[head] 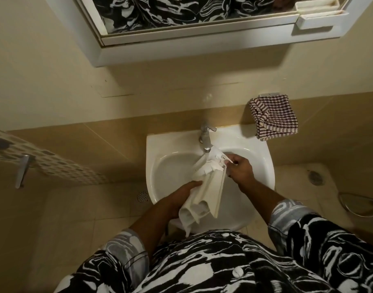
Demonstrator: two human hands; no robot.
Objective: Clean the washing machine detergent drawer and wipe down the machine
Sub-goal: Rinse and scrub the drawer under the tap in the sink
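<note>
Detergent drawer (213, 187) tilts under the tap (205, 138), fingers of left hand (181, 197) and right hand (240, 170) gripping its ends.

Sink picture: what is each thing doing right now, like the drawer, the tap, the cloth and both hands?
Drawer: held tilted over the sink.
Left hand: grips the drawer's near end.
Right hand: pinches the drawer's far end.
Tap: spout right above the drawer; flowing water cannot be told.
Cloth: hangs crumpled on the wall, untouched.
</note>
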